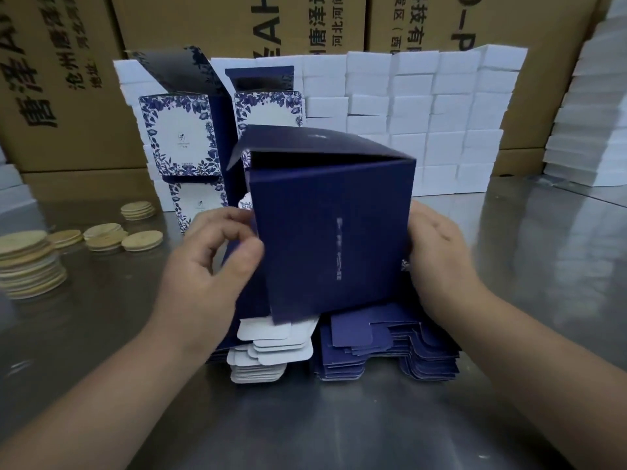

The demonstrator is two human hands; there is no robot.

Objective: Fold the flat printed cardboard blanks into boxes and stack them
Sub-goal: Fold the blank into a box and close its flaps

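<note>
I hold a dark blue, partly folded box [330,232] upright above a pile of flat blanks [386,351]. My left hand [210,256] pinches the box's left edge between thumb and fingers. Against its right side my right hand [437,252] wraps with curled fingers. The top flap of the box stands slightly open. Behind it, folded boxes with a blue floral print [176,134] are stacked at the back left, and one has its lid up. White tabs of more flat blanks [268,351] stick out below the held box.
A wall of white foam blocks [424,113] runs across the back of the steel table [305,429]. Stacks of round wooden discs [30,266] sit at the left. Big brown cartons [68,79] stand behind everything.
</note>
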